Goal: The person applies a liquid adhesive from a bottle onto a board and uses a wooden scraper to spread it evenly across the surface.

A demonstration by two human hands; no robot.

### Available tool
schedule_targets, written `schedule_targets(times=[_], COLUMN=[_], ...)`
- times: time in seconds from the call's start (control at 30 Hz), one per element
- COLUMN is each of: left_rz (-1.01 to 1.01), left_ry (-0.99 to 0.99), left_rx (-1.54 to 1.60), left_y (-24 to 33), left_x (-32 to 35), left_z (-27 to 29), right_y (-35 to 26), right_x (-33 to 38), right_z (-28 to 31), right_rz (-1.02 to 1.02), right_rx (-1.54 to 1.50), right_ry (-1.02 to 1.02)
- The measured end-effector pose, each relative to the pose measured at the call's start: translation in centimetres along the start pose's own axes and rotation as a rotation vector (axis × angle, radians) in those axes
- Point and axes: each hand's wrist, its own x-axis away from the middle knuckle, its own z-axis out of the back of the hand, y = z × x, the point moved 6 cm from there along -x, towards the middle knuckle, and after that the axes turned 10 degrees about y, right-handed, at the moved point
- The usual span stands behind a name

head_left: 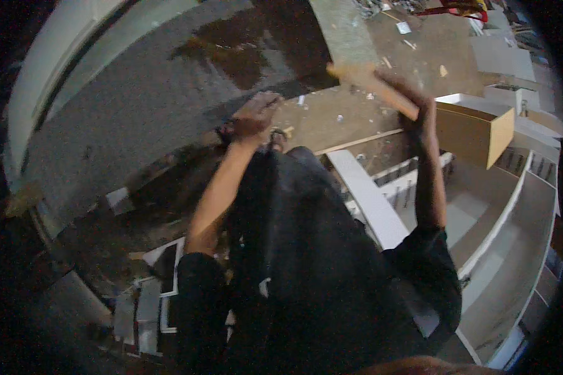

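Note:
My right hand (420,111) is raised at the right, its fingers closed round a long tan stick-like piece (395,97). That piece points up and left to a yellowish end; motion blurs it, and its kind does not show. Left of centre, my left hand (256,114) reaches forward with its fingers stretched out and nothing visible in them. It appears over the near edge of a large dark grey surface (137,119) with a brown wet-looking patch. Whether it touches that surface is unclear.
Beside my right arm lie a white board (369,199), a tan open box (472,128) and long pale panels (503,234). Small scraps litter the brown floor (356,122). White-framed pieces (169,269) and grey blocks (149,312) lie at lower left.

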Motion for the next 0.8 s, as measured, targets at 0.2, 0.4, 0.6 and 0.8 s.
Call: schedule_targets(times=[0.2,0.4,0.6,0.8], left_rz=[-0.451,-0.536,-0.571,-0.582], left_ry=[-0.161,-0.155,-0.294,-0.364], left_rx=[-0.448,-0.397,-0.367,-0.182], left_y=[1.0,3.0,2.1,0.1], left_x=[-2.7,-3.9,-3.7,-2.9], left_z=[-0.1,0.5,0.7,0.1], right_y=[-8.3,-0.4,2.8,4.0], right_x=[-11.1,-20.1,-23.3,-24.1], right_z=[-11.2,-20.1,-21.1,-22.7], right_rz=[0.700,1.030,0.990,0.816], right_rx=[0.441,1.077,1.231,1.172], right_ry=[0.061,0.102,0.128,0.032])
